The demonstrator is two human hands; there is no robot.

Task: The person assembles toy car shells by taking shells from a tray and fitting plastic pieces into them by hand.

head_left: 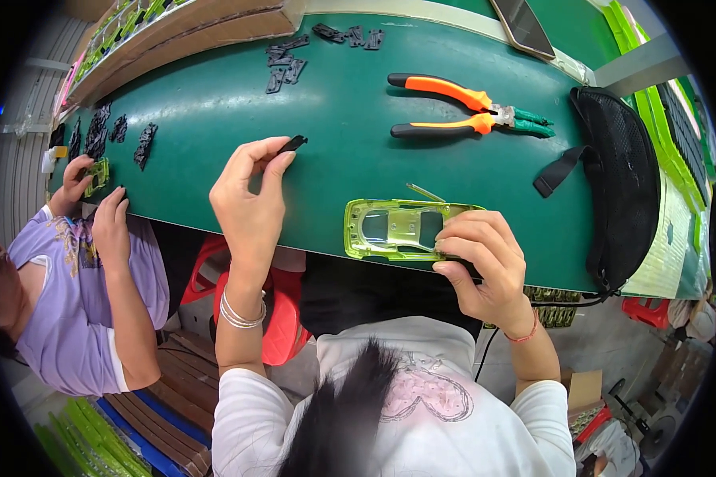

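My left hand [250,191] is raised over the green table, pinching a small black plastic part [293,144] between thumb and fingertips. With my right hand [485,258] I grip one end of a shiny yellow-green toy car body [390,225] at the table's near edge. Its roof and window openings face up, and my fingers cover its right end. A thin metal rod [426,192] sticks out beside the car's far side; what it belongs to is hidden.
Orange-handled pliers [449,86] lie beyond the car, left of a black mesh pouch [622,183]. Loose black parts [282,63] lie near a cardboard box [183,40]. A phone [523,25] rests at the far edge. At left, a person in purple [95,294] handles another green car body [97,176].
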